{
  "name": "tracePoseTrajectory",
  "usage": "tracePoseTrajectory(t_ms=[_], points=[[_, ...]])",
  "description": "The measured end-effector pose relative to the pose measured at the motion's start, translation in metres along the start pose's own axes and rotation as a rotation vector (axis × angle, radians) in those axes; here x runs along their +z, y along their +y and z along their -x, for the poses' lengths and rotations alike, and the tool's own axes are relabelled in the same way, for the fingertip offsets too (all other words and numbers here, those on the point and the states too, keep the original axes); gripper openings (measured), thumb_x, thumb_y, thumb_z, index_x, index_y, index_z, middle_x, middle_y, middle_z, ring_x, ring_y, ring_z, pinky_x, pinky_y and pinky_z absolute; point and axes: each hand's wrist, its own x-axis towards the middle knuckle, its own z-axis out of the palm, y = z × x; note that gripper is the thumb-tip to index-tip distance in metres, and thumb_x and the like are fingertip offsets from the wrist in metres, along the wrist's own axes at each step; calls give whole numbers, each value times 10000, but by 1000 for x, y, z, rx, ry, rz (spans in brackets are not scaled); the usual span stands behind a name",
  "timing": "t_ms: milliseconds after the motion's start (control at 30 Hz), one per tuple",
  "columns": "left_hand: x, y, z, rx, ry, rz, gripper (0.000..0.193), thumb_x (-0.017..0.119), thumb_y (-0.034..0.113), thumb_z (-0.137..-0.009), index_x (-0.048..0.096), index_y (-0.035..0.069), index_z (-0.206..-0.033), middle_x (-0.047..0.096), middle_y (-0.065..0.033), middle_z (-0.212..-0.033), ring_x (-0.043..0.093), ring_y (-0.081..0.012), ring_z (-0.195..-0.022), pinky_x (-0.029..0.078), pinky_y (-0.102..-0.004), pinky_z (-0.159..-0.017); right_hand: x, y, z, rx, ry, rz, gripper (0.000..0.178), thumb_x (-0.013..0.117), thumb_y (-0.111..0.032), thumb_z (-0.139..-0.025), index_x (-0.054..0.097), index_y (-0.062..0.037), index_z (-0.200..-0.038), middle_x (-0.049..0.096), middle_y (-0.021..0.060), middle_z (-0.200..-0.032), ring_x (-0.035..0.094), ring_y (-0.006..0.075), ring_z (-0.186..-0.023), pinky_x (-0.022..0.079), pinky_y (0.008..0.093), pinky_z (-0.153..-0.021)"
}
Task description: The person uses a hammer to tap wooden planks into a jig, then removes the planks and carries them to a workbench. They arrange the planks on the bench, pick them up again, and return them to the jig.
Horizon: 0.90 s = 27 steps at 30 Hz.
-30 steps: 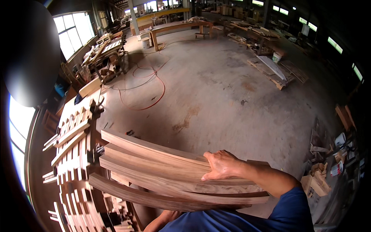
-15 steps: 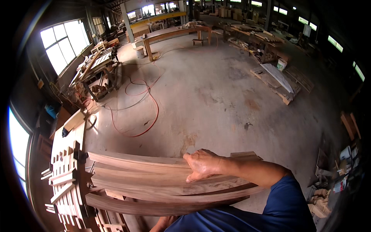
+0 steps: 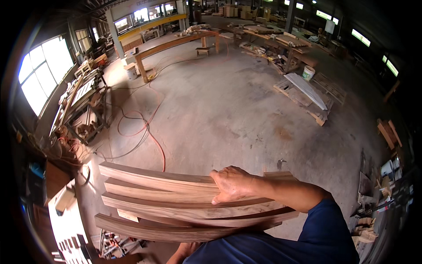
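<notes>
A stack of several curved wooden slats [image 3: 167, 202] lies across my arms at chest height, bowed ends pointing left. My right hand [image 3: 232, 184] rests palm down on top of the stack, fingers curled over the upper slat's edge. My left hand [image 3: 183, 251] shows only partly at the bottom edge, under the stack, supporting it from below. A blue sleeve covers my right upper arm.
A wide concrete workshop floor [image 3: 228, 110] lies ahead, crossed by orange and grey cables [image 3: 149, 132]. A long wooden bench [image 3: 176, 44] stands far ahead. A machine table [image 3: 83, 105] is at the left, pallets with boards [image 3: 307, 92] at the right, scrap wood at the right edge.
The view has turned away from the rack of slats at the left toward the open floor. The stack stays in my arms, my right hand still on top.
</notes>
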Motion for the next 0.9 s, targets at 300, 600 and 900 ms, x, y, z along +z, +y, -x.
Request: tracePoseTrajectory(t_ms=[300, 600, 900], points=[[44, 228, -208, -23, -78, -95, 556, 483, 456, -1084, 538, 134, -1534, 568, -107, -1567, 533, -344, -1425, 455, -507, -1178, -115, 177, -204, 6, 2, -23, 708, 883, -445, -768, 615, 94, -1141, 742, 304, -982, 732, 465, -1000, 586, 499, -902], [103, 423, -352, 90, 7, 95, 558, 478, 459, -1086, 534, 134, -1536, 566, -107, -1568, 531, -344, -1426, 453, -509, -1182, -266, 315, -430, -85, -155, 18, 709, 879, -472, -777, 620, 84, -1132, 745, 293, -1009, 734, 456, -1014, 576, 494, -925], [78, 640, -533, 124, -18, 188, 561, 473, 462, -1088, 531, 133, -1539, 565, -107, -1569, 529, -344, -1428, 450, -511, -1185, -354, 434, -676, -49, -141, 37, 777, 874, -533, -766, 619, 75, -1178, 739, 304, -1029, 728, 449, -1041, 575, 487, -927]])
